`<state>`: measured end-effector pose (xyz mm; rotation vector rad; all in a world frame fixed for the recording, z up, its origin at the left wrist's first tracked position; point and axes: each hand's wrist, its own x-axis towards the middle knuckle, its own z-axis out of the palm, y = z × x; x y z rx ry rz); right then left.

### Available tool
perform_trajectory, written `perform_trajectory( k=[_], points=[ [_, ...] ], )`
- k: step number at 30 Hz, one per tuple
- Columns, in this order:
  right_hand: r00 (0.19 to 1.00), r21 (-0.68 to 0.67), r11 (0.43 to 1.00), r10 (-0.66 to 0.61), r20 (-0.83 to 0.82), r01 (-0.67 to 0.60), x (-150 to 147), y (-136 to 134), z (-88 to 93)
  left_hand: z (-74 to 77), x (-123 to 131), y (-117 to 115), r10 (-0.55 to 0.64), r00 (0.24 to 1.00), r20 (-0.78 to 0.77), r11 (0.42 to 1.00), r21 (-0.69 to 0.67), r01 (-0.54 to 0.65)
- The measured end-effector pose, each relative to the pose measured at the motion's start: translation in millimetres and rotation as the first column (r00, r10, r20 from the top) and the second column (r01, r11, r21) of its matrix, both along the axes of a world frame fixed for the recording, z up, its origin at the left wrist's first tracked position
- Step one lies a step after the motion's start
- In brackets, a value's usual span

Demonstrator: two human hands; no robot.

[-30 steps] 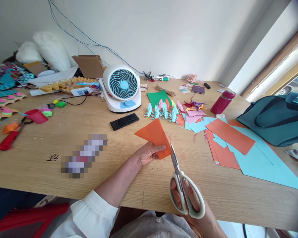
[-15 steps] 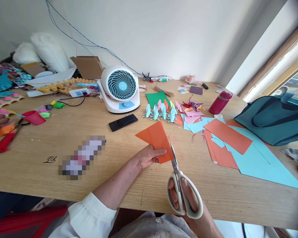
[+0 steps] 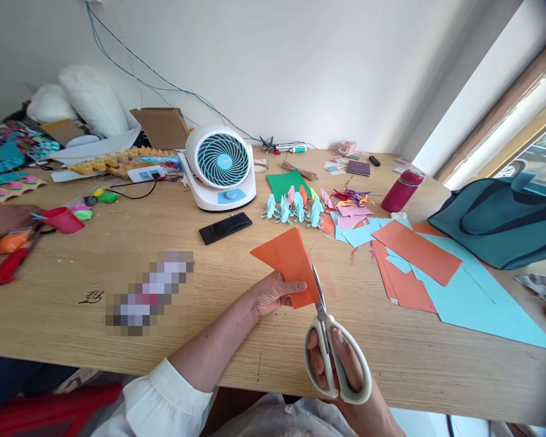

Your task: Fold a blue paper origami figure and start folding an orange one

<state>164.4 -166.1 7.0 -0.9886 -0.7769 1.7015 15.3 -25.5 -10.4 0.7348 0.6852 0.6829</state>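
My left hand [image 3: 277,292] pinches a folded sheet of orange paper [image 3: 295,264], thumb on top and fingers beneath. One pointed corner of the sheet sticks out to the left. My right hand [image 3: 339,364] has its fingers through the cream handles of a pair of scissors [image 3: 321,309]. The scissor blades are slightly apart and lie at the paper's right edge, close to its lower corner. Beyond the paper stand several small light-blue folded paper figures [image 3: 299,209], with pink and orange ones behind them.
A fan [image 3: 222,164] stands at the back, a black phone [image 3: 225,229] before it. Orange sheets [image 3: 416,252] and blue sheets [image 3: 477,297] lie right, near a pink bottle [image 3: 403,189] and a teal bag [image 3: 505,224]. Another person's hand [image 3: 9,221] is at far left, by a red cup [image 3: 64,220].
The view has shifted slightly. Both hands keep their hold, and paper and scissors stay almost in place, with the blades still at the edge. The other person's hand at far left has moved inward.
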Motion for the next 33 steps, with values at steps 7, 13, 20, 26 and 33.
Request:
perform_trajectory(
  k=[7,13,20,26,33],
  points=[
    [1.0,0.043,0.999,0.01,-0.017,-0.01,-0.7,4.9,-11.4,0.1,-0.1,-0.4,0.022,1.0,0.012,1.0,0.01,-0.022],
    [1.0,0.017,0.999,-0.029,0.002,0.029,-1.7,-0.1,-9.0,-0.1,1.1,-2.6,0.005,1.0,0.018,1.0,0.003,-0.005],
    [0.999,0.09,0.996,-0.022,0.038,0.018,-0.7,-3.9,-12.4,-4.7,5.1,1.3,0.115,0.977,0.179,0.992,-0.07,-0.104],
    [0.999,0.096,0.995,0.004,0.042,-0.008,0.1,-2.3,-15.8,-4.1,5.1,3.8,0.146,0.969,0.199,0.988,-0.087,-0.131],
    [0.999,0.116,0.993,0.027,-0.023,-0.024,-2.1,-2.6,-14.2,-5.4,3.8,2.6,0.117,0.974,0.192,0.991,-0.08,-0.104]
  ],
)
